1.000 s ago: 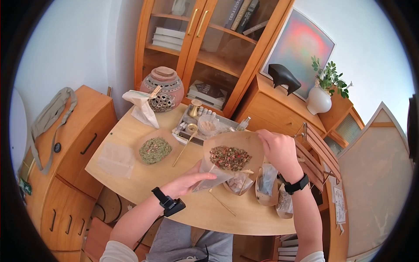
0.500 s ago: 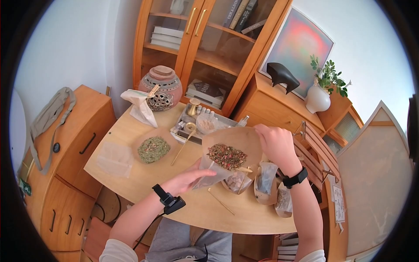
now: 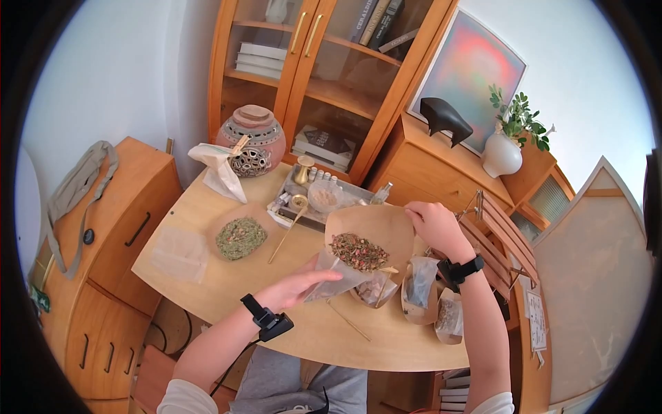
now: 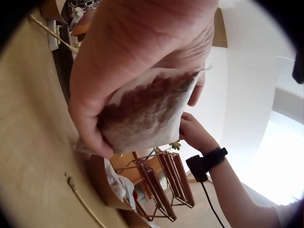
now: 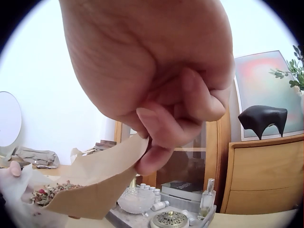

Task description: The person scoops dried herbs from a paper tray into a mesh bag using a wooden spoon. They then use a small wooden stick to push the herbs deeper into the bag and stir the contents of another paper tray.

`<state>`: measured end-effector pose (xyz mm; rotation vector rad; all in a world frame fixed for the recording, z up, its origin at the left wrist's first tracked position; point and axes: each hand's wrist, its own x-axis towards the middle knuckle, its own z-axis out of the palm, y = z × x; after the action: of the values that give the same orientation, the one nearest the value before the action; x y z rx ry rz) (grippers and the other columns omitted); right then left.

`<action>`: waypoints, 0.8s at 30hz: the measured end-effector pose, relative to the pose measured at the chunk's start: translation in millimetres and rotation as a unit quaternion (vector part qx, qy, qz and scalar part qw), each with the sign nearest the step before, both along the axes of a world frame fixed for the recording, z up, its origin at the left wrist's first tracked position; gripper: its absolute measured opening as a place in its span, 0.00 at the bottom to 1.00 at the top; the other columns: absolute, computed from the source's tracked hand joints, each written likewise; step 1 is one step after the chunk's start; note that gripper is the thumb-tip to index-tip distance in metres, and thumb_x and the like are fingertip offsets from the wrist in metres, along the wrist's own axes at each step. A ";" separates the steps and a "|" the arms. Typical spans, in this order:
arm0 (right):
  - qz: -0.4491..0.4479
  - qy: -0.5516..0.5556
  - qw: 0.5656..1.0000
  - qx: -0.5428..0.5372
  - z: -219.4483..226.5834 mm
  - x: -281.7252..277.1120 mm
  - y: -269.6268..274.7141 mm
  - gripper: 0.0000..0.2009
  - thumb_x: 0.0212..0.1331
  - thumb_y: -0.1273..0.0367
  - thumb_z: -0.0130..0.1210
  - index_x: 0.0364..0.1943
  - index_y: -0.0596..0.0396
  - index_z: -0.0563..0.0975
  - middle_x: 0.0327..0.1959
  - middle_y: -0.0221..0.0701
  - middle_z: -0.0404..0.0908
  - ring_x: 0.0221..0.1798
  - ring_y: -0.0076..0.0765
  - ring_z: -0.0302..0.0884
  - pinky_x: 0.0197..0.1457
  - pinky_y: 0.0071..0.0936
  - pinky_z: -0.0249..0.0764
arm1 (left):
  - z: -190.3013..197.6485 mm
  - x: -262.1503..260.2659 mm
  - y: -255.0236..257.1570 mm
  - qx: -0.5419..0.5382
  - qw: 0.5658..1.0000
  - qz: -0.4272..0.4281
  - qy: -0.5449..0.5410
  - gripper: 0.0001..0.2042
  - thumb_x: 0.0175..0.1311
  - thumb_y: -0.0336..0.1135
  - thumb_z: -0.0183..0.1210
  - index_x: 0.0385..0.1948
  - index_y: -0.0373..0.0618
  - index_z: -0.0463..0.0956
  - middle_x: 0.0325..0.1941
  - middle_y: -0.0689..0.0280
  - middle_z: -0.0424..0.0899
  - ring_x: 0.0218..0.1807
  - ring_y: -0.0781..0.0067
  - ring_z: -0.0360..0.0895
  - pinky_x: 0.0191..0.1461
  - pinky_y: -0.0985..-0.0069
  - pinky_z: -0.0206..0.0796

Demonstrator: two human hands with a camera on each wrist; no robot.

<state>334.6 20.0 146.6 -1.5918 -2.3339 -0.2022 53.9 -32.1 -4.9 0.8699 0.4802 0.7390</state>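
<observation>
In the head view my right hand pinches the far right rim of a brown paper tray, lifted and tilted toward the left. Dried herbs with red bits lie gathered at its lower end. My left hand grips a translucent bag, held against that lower end, thumb across its front. Seen from the left wrist, reddish-brown dried pieces fill much of the bag. The right wrist view shows the thumb and fingertips on the tray's corner.
Another paper tray of green herbs and a flat clear bag lie to the left. A grey tray with jars and a bowl stands behind. Paper trays with bags sit at right; a thin stick lies in front.
The herbs have bunched slightly toward the bag side of the tray. My right hand and the tray's raised end have shifted a little; the left hand keeps its hold on the bag.
</observation>
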 end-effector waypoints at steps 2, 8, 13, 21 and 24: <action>-0.015 0.008 0.999 -0.034 2.3 0.7 0.8 0.11 0.70 0.63 0.53 0.41 0.47 0.87 0.30 0.44 0.87 0.37 0.56 0.86 0.41 0.50 0.82 | -0.6 0.6 -0.3 0.002 1.000 0.003 0.005 0.44 0.69 0.35 0.66 0.82 0.47 0.45 0.80 0.63 0.63 0.80 0.68 0.62 0.81 0.67 0.56; -0.013 -0.123 0.992 0.039 17.3 -22.0 -3.3 0.12 0.72 0.61 0.53 0.39 0.48 0.86 0.26 0.42 0.85 0.32 0.53 0.85 0.37 0.47 0.80 | 1.8 11.4 -3.4 -0.009 1.000 -0.002 0.004 0.45 0.68 0.33 0.67 0.82 0.48 0.44 0.80 0.62 0.63 0.79 0.67 0.62 0.81 0.67 0.56; -0.011 -0.226 0.966 0.122 18.8 -38.5 -4.7 0.07 0.64 0.65 0.57 0.32 0.49 0.83 0.21 0.37 0.83 0.27 0.45 0.86 0.29 0.39 0.79 | -7.4 16.6 -4.2 -0.031 0.999 0.016 0.001 0.42 0.68 0.32 0.66 0.80 0.49 0.49 0.76 0.64 0.68 0.75 0.69 0.68 0.76 0.68 0.64; 0.008 -0.254 0.951 0.177 31.0 -59.2 -13.8 0.03 0.59 0.69 0.58 0.31 0.50 0.80 0.18 0.35 0.80 0.24 0.44 0.85 0.26 0.37 0.78 | -7.8 16.6 -5.3 -0.049 0.998 0.010 -0.037 0.40 0.68 0.28 0.65 0.79 0.49 0.51 0.74 0.65 0.70 0.72 0.70 0.71 0.75 0.69 0.65; 0.002 -0.269 0.946 0.182 33.5 -62.1 -15.1 0.03 0.59 0.69 0.59 0.30 0.49 0.81 0.19 0.33 0.82 0.26 0.39 0.87 0.26 0.33 0.78 | -9.5 17.9 -3.5 -0.046 0.998 0.009 -0.050 0.39 0.67 0.27 0.64 0.79 0.49 0.52 0.73 0.65 0.70 0.72 0.70 0.71 0.75 0.69 0.65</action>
<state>272.6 4.9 180.0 -1.4717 -2.4689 -1.1218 71.8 -35.6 -14.4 0.7396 0.4304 0.7668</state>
